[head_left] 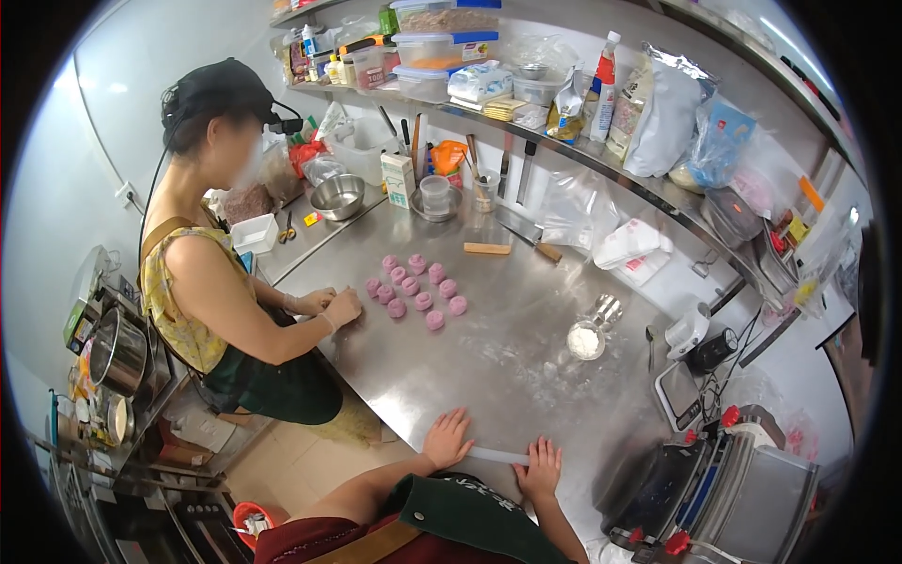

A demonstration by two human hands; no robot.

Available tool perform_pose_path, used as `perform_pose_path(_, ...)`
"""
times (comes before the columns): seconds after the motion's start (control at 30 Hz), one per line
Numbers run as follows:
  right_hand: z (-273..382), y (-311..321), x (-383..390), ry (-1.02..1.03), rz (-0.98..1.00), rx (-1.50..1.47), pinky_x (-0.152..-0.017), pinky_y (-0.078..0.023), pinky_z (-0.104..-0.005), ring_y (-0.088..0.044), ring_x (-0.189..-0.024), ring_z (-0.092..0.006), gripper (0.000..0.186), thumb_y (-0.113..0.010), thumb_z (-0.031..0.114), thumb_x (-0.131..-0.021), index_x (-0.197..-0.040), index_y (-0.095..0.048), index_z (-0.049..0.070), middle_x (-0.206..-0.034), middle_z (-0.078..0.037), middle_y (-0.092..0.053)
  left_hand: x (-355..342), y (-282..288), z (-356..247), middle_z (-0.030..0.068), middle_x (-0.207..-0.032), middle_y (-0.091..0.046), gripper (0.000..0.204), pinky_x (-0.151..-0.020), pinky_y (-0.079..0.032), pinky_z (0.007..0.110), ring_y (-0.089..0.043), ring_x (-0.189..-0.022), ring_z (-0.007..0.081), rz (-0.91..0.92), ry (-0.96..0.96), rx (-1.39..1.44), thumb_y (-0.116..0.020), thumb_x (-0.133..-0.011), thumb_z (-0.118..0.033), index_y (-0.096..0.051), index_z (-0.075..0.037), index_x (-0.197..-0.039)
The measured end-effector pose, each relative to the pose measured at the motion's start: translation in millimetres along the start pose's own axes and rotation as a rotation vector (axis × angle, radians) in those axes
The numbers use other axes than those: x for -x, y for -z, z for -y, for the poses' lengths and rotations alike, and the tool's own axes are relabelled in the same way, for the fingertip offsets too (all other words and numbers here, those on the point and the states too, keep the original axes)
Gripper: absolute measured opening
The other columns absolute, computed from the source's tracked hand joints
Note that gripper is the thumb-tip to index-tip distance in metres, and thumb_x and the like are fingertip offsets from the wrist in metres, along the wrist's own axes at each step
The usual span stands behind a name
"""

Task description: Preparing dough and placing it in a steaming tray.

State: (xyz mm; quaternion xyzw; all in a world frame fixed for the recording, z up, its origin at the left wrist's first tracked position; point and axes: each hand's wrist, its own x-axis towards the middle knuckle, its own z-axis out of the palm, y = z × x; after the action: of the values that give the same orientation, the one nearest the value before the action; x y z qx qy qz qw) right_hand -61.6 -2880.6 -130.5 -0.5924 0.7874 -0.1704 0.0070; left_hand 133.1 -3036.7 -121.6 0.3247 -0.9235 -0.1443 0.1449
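On the steel table's near edge, my left hand (pixel 446 439) lies flat with its fingers stretched out. Further right, my right hand (pixel 539 470) is also flat, fingers apart and pointing away from me. A pale, straight rod (pixel 498 456), perhaps a rolling pin, spans the space between them; its ends pass at or under my palms. Beyond my hands, several pink, ridged dough pieces (pixel 411 285) sit in loose rows. Nearer the right side stands a small metal bowl of white flour (pixel 585 342), touching another metal cup (pixel 608 307). Flour dusts the tabletop around them.
At the left, a co-worker's hands (pixel 329 305) are together over the table edge. A knife (pixel 526 237) and a wooden-coloured bar (pixel 487 249) lie at the back. A scale (pixel 678 395) and a roller machine (pixel 714 489) stand right. A loaded shelf (pixel 601 155) overhangs the back.
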Motion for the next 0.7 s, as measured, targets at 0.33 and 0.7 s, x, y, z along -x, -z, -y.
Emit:
perform_pose_path(0.33, 2.5, 3.4, 0.0, 0.004, -0.01, -0.001, -0.099, -0.017, -0.0477, -0.033, -0.116, -0.0337, 0.056, -0.054, 0.042, -0.073, -0.11, -0.05, 0.0, -0.121, -0.018, -0.042, 0.1, -0.4, -1.3, 0.0178, -0.126, -0.035, 0.049, -0.098, -0.025, 0.041, -0.032, -0.118, 0.0287, -0.004, 0.004, -0.026, -0.047, -0.079, -0.034, -0.043, -0.001, -0.115)
perform_pose_path(0.7, 2.1, 2.7, 2.0, 0.003, -0.013, -0.002, -0.099, -0.017, -0.0482, -0.034, -0.115, -0.0341, 0.055, -0.055, 0.04, -0.072, -0.109, -0.049, 0.0, -0.12, -0.019, -0.042, 1.0, -0.4, -2.0, 0.0181, -0.126, -0.035, 0.049, -0.098, -0.025, 0.041, -0.033, -0.118, 0.0294, -0.014, -0.01, -0.025, -0.048, -0.078, -0.034, -0.043, -0.001, -0.115)
